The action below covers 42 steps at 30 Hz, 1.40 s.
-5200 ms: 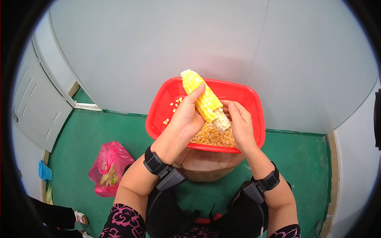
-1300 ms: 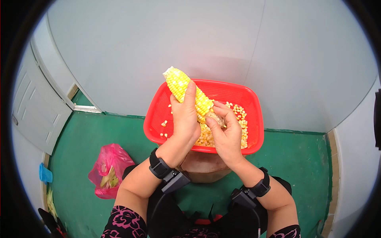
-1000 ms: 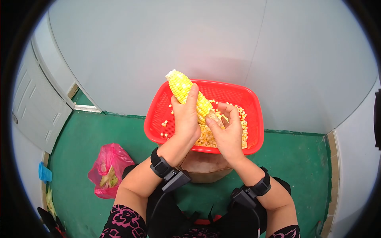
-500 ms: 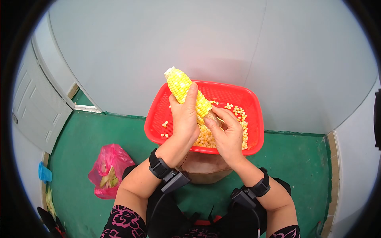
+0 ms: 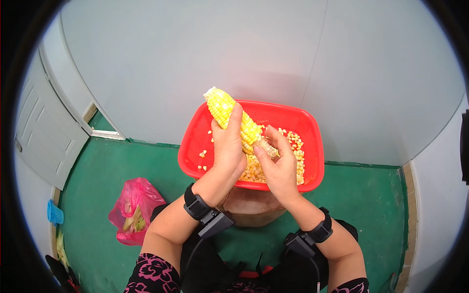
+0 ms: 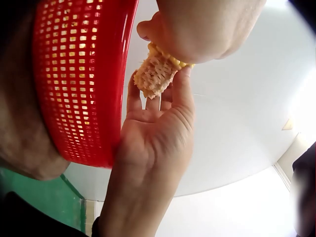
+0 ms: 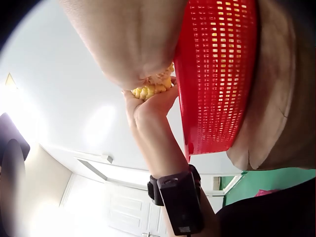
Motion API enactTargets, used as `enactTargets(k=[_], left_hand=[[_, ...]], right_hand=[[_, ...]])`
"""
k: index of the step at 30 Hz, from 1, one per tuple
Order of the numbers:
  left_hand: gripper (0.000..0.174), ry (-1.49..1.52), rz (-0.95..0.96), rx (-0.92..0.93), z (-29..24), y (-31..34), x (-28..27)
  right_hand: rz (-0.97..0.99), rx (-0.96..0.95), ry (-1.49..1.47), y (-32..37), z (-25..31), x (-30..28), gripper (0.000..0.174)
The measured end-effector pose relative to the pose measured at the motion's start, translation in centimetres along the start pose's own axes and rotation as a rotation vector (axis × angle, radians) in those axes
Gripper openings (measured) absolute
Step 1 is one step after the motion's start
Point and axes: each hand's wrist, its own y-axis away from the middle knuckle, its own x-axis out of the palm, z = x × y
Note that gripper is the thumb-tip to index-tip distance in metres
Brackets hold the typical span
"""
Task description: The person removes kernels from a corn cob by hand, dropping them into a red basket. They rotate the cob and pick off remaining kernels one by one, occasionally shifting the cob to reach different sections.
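My left hand (image 5: pixel 228 149) grips an ear of corn (image 5: pixel 220 106) round its middle, thumb along the upper side. The ear slants over the red basket (image 5: pixel 317 168), its pale tip up and to the left. At its lower right end the bare cob (image 6: pixel 157 76) shows pitted and stripped, with yellow kernels (image 7: pixel 150 91) bordering it. My right hand (image 5: pixel 282 168) holds this end, thumb at the kernels' edge and fingers bent behind the cob. Loose kernels (image 5: pixel 251 172) lie heaped in the basket below, with others scattered along its right side and a few at left.
The basket rests on a brown rounded support (image 5: pixel 251 207) before my knees. A pink plastic bag (image 5: pixel 141 193) with husks stands on the green floor to the left. Farther left are a blue container (image 5: pixel 55 212) and a white door (image 5: pixel 49 122). A grey wall (image 5: pixel 273 49) rises behind.
Since the oldest frame the ear has shifted left, and my right hand has moved left onto its bare end. Over the last second the right fingers lift off and close on it again.
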Motion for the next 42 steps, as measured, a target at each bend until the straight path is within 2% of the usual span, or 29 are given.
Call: enactTargets(k=[2,5,13,16,20,21,24,25,28,34,37,42], left_hand=[[0.041,0.004,-0.003,-0.005,0.0,0.0,0.0],[0.041,-0.015,-0.016,-0.021,0.0,0.0,-0.1],[0.039,0.005,-0.041,-0.043,0.2,-0.4,-0.2],[0.03,0.071,-0.014,-0.093,-0.1,-1.0,-0.6],[0.031,0.243,0.043,-0.256,-1.6,-0.3,0.0],[0.031,0.242,0.04,-0.264,-1.8,0.0,0.1],[0.031,0.253,0.024,-0.248,-1.4,0.0,0.2],[0.031,0.26,0.017,-0.236,-1.1,-0.2,0.1],[0.028,0.118,0.036,-0.089,-0.2,0.0,-0.1],[0.028,0.068,0.066,0.038,-0.2,0.3,0.3],[0.026,0.065,0.048,0.042,-0.2,0.2,0.4],[0.024,0.061,0.053,0.011,-0.2,0.1,0.4]], right_hand=[[0.053,-0.083,0.049,-0.1,-0.5,-0.2,0.022],[0.086,-0.026,0.035,0.1,-0.4,-0.2,0.017],[-0.02,0.181,-0.145,-0.1,-0.5,-0.3,0.026],[0.017,0.284,-0.243,-1.0,-0.6,-1.2,0.033],[0.13,0.385,-0.264,-1.6,0.6,-1.4,0.044],[0.174,0.192,-0.1,-1.5,0.0,-0.9,0.051],[0.184,-0.082,0.139,-0.6,-0.1,-0.5,0.051],[0.166,-0.115,0.219,-0.5,0.3,-0.5,0.051],[0.138,-0.117,0.187,-0.3,0.6,-0.5,0.047],[0.065,-0.176,0.178,-0.3,0.3,-0.5,0.037],[0.046,-0.108,0.127,0.0,0.3,-0.5,0.035],[0.009,-0.166,0.106,0.1,0.5,-0.3,0.026]])
